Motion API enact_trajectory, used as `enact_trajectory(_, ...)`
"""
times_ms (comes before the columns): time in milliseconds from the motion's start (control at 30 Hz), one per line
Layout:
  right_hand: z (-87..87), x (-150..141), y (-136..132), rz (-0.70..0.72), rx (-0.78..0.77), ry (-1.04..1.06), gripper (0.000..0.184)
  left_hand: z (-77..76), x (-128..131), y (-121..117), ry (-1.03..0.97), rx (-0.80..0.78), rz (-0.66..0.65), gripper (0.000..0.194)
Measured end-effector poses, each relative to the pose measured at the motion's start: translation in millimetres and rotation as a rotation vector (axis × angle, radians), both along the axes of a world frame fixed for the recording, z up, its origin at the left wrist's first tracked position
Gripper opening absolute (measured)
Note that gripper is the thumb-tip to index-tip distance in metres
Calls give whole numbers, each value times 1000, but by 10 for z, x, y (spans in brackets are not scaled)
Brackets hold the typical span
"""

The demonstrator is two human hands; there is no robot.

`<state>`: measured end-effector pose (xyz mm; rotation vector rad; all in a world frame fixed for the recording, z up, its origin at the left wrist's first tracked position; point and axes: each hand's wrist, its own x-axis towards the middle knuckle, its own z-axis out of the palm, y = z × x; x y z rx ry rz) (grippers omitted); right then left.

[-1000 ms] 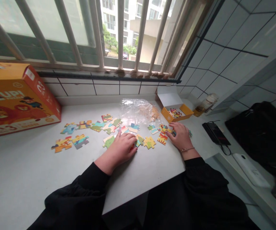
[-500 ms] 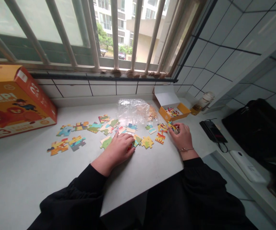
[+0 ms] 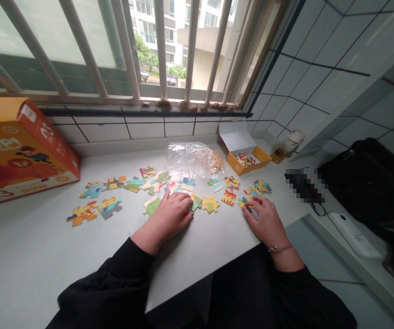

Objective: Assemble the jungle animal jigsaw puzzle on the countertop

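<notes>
Right hand (image 3: 268, 224) back nearer the counter edge (image 3: 203, 276), on a jigsaw piece (image 3: 245, 204)

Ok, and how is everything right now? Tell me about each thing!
Small orange box: open, lid up, puzzle pieces inside
Clear plastic bag: crumpled, lying on the counter
Large orange puzzle box: looks shut
Left hand: cupped over a red puzzle piece
Right hand: fingers on a colourful puzzle piece

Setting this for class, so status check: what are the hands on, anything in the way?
Left hand on jigsaw pieces; right hand, fingers on a small piece. Plastic bag, open box beyond, untouched.
</notes>
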<state>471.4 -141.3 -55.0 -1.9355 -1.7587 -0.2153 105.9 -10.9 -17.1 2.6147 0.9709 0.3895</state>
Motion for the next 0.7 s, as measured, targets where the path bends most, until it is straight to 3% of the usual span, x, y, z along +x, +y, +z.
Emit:
enact_trajectory(167,185,117,490,62,-31,40,20,-5,-6,6,5,2,-10,26)
enact_trajectory(333,219,264,944,104,-195,70,41,-2,-10,1,-1,2,0,25)
enact_trajectory(533,114,301,980,126,-165,134,32,59,4,-31,27,-18,5,24)
enact_trajectory(700,151,326,886,75,-45,121,29,115,12,-49,37,-29,19,25)
